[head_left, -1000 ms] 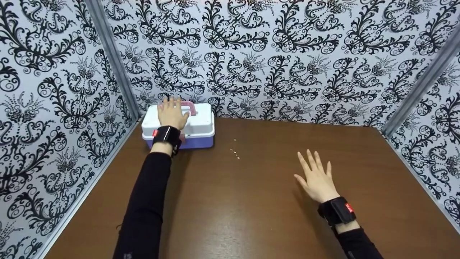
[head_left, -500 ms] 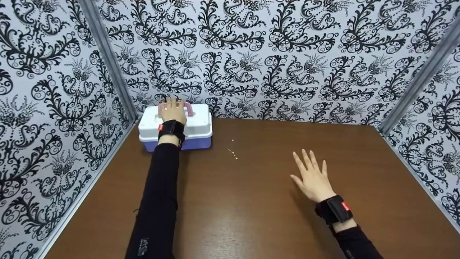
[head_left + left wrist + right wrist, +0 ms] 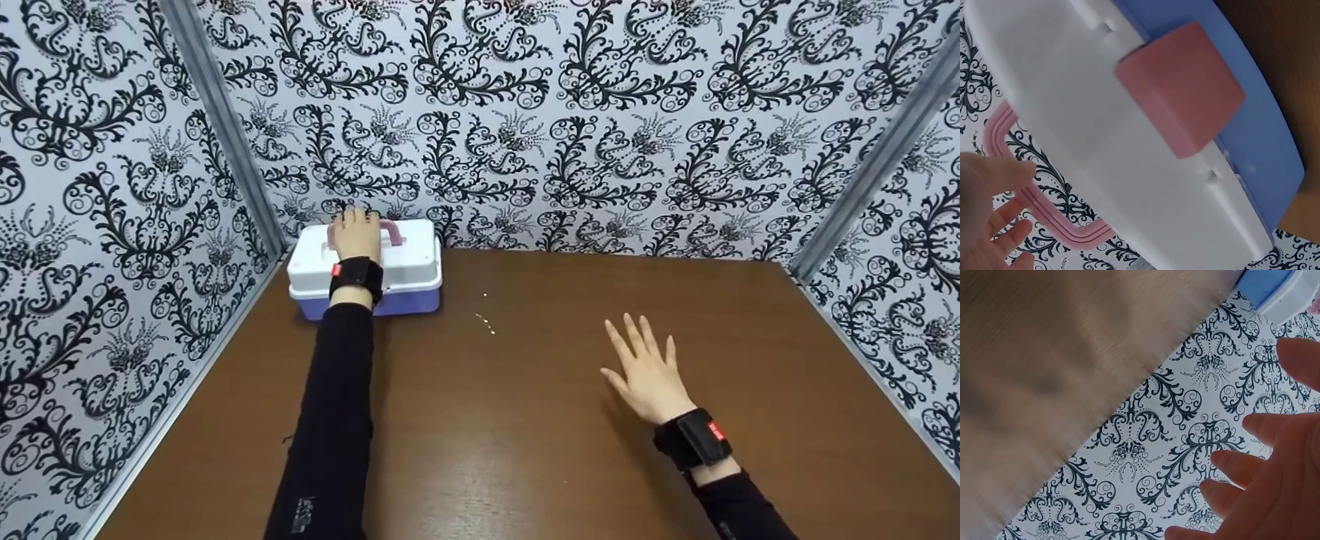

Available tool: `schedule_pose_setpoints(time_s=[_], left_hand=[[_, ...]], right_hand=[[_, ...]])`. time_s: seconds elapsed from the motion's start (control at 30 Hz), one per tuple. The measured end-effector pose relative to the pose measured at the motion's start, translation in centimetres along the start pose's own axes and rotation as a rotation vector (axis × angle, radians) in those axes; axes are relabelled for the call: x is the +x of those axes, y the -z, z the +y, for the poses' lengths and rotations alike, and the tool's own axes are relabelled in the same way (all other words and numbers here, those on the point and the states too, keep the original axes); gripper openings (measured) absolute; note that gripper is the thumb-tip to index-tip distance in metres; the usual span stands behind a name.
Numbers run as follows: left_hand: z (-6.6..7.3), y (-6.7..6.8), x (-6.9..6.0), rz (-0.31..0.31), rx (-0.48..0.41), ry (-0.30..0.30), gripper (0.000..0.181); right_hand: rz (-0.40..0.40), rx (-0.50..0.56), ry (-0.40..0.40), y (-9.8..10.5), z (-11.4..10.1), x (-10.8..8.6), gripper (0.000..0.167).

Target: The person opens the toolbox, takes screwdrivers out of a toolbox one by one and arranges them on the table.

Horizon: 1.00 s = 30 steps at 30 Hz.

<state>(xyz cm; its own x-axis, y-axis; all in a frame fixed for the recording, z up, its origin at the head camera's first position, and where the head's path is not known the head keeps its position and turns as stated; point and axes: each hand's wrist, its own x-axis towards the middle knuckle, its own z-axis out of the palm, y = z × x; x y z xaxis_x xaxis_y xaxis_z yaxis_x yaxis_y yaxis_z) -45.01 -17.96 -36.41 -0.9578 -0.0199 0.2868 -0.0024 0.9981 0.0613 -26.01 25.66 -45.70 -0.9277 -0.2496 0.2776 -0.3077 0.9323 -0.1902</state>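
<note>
At the back left of the table, a box with a white lid (image 3: 412,259) and purple-blue base (image 3: 409,301) stands closed. Its pink handle (image 3: 391,232) is raised, and my left hand (image 3: 357,238) grips the left part of it. In the left wrist view the handle (image 3: 1053,216) passes between the thumb and curled fingers of the hand (image 3: 996,219), beyond the white lid (image 3: 1084,112) and pink latch (image 3: 1182,90). Over the table's right half, my right hand (image 3: 651,379) is spread and empty; its fingers also show in the right wrist view.
Several tiny light specks (image 3: 486,322) lie on the brown table (image 3: 480,420), right of the box. Patterned walls (image 3: 510,135) rise behind the table and along both sides, with grey metal strips at the corners.
My left hand has gone from lying flat over the lid and handle to curling its fingers around the handle. The right hand has shifted slightly left, still spread.
</note>
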Motion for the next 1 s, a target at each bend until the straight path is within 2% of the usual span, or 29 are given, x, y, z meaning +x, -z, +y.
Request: schedule_pose_setpoints(time_s=[0.17, 0.23, 0.37, 0.5, 0.7, 0.83, 1.0], left_hand=[[-0.4, -0.3, -0.6, 0.075, -0.039, -0.011, 0.039], [-0.7, -0.5, -0.7, 0.086, -0.051, -0.004, 0.036], [-1.4, -0.5, -0.3, 0.064, -0.036, -0.003, 0.031], [-1.7, -0.1, -0.1, 0.038, -0.005, -0.034, 0.032], [-1.6, -0.1, -0.7, 0.061, 0.039, -0.101, 0.032], [-1.5, 0.0, -1.0, 0.053, 0.048, -0.119, 0.028], [-0.8, 0.4, -1.1, 0.082, 0.059, -0.17, 0.026]], right_hand=[[-0.002, 0.027, 0.011, -0.2, -0.5, -0.1, 0.071], [-0.005, 0.031, 0.013, -0.2, -0.6, -0.1, 0.07], [-0.005, 0.034, 0.014, -0.2, -0.9, -0.1, 0.07], [-0.013, 0.033, 0.014, -0.4, -0.9, -0.1, 0.071], [-0.004, 0.021, 0.022, -0.6, -0.7, -0.2, 0.07], [-0.003, 0.024, 0.025, -0.7, -0.7, -0.4, 0.07], [0.005, 0.011, 0.024, -0.8, -0.6, -0.6, 0.07]])
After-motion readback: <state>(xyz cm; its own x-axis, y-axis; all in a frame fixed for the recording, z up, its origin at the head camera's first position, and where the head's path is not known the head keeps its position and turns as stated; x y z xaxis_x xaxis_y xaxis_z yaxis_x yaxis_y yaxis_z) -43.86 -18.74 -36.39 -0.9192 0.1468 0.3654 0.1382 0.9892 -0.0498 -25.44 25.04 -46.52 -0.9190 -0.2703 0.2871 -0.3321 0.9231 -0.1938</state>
